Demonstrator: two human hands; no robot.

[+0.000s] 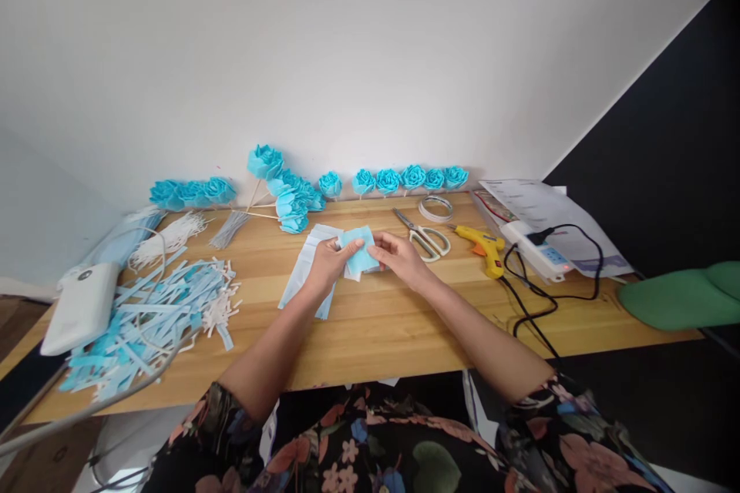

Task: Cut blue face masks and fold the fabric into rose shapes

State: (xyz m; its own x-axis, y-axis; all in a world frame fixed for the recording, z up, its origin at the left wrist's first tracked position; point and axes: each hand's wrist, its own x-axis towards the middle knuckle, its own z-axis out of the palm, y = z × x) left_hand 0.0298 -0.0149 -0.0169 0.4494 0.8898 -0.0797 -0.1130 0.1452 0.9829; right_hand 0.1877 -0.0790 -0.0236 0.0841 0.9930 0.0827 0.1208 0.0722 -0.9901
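Note:
Over the middle of the wooden table (381, 339), both hands pinch a small light-blue sheet (359, 245), thin like cloth or paper. My left hand (332, 262) grips its left side, thumb on top. At the right edge, my right hand (398, 256) has thumb and fingers closed on the same sheet. A paler layer shows just below it. Under and beside my left hand lie pale blue-white pleated strips (306, 269). White-handled scissors (425, 235) rest to the right of my right hand, beside a roll of tape (435, 208).
Blue handmade flowers (388, 181) line the wall, with several stemmed ones (292, 200) farther left. Blue scraps (167, 308), white cords (170, 239), grey wires (230, 229) and a white power bank (82, 308) occupy the left. A yellow glue gun (482, 246), power strip (537, 250) and papers (555, 216) lie right.

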